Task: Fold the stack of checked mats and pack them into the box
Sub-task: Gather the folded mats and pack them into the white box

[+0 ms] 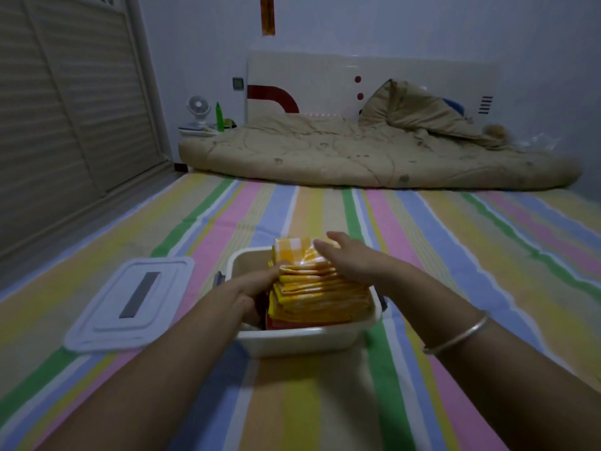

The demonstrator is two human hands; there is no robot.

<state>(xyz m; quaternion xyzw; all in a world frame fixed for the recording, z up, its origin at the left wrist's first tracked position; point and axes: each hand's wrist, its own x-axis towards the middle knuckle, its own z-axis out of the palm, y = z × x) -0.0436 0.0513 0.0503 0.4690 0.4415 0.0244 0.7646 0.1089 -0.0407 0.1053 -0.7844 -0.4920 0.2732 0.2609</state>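
Observation:
A stack of folded yellow-and-white checked mats [320, 292] sits in a white plastic box [305, 340] on the striped bed, rising above the rim. My left hand [260, 286] reaches into the box along the stack's left side, with the thumb against the top mats. Its fingers are hidden behind the stack. My right hand [344, 257] lies flat on the top of the stack with the fingers straight. A silver bangle is on my right forearm.
The box's white lid [130, 304] with a grey handle lies on the sheet [455, 255] to the left of the box. A beige quilt [357, 151] is bunched at the headboard. A wardrobe stands along the left; a small fan and green bottle sit far left.

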